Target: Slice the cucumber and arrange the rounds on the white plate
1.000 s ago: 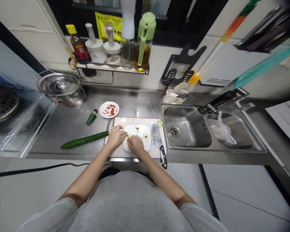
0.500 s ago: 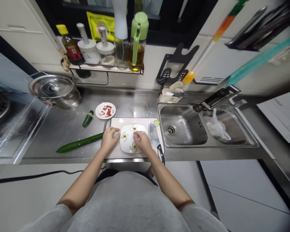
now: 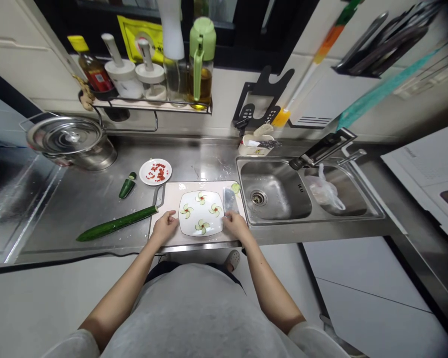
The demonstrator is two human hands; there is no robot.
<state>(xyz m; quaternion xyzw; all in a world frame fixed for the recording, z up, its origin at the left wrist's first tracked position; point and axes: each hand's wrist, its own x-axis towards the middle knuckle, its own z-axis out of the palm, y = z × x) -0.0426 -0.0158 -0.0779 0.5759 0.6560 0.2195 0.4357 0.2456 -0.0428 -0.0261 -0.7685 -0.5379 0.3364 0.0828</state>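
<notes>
A white squarish plate [image 3: 190,226] lies on a pale cutting board [image 3: 173,189], carrying several small pinwheels of thin cucumber slices with red bits at their centres. My left hand [image 3: 165,227] is at the plate's left rim, fingers curled towards it. At the opposite rim, my right hand [image 3: 237,226] holds the edge between thumb and fingers. A knife's wide blade [image 3: 229,200] lies right of the plate, its handle now hidden by my right hand and arm. Past the blade tip is a pale green cucumber piece [image 3: 235,188].
Left of the board are a long cut cucumber [image 3: 115,224], a short cucumber piece [image 3: 127,188] and a small white plate [image 3: 168,174] of red bits. A lidded steel pot [image 3: 100,151] stands further left. The double sink [image 3: 242,194] borders the board's right side. A bottle rack [image 3: 134,105] hangs behind.
My right hand has moved from above the plate to its right rim, uncovering the right-hand pinwheel. My left hand has lowered along the left rim. The view has shifted slightly.
</notes>
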